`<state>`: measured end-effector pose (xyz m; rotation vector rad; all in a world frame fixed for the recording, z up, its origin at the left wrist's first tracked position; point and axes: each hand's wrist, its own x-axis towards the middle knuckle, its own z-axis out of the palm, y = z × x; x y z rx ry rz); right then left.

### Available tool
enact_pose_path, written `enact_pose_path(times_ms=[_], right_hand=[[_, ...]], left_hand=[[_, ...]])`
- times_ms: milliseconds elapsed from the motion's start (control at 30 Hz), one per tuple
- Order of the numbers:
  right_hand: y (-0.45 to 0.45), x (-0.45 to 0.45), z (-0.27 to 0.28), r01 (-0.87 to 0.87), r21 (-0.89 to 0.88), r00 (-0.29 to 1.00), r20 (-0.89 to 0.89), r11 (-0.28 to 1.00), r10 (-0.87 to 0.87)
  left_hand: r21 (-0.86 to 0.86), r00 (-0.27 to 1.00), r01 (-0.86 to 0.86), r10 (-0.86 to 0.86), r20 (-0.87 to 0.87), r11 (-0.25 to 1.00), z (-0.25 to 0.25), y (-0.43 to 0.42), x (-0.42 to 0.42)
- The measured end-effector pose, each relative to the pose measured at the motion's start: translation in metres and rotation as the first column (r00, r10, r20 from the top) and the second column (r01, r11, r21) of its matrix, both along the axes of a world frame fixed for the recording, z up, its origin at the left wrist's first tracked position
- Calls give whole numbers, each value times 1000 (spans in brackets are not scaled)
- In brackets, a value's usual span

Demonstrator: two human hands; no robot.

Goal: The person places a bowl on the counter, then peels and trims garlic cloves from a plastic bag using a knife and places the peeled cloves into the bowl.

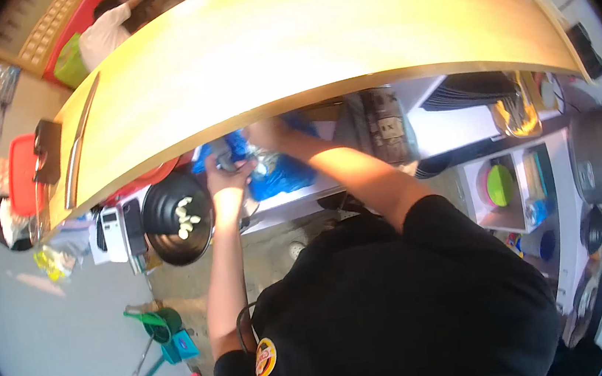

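Below the front edge of the wooden counter, both arms reach toward a shelf holding a blue plastic bag. My left hand is at the bag's left side, its fingers curled around a small greyish item that I cannot make out. My right hand is at the top of the bag, partly under the counter edge, with its fingers blurred and mostly hidden. Left of my left hand, a black bowl holds several pale pieces.
A knife lies on the counter at the left. Beyond it is a red container. Another person is at the upper left. A dark pot stands far right. A green-handled broom and dustpan are on the floor.
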<state>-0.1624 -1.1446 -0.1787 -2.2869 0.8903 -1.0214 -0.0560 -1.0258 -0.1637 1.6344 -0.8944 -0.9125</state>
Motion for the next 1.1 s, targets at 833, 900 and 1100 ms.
enact_pose_path(times_ms=[833,900,1100], right_hand=[[50,-45,17,-492,685,752,645,536,-134],[53,-46,16,-567,711,691,685,416,-230],[49,-48,9,-480,723,764,623,496,-169]], left_hand=[[-170,985,47,-74,-156,984,33,4,-16],[-126,968,53,-82,-239,991,33,6,-11],[-74,855,32,-66,-515,997,28,13,-9]])
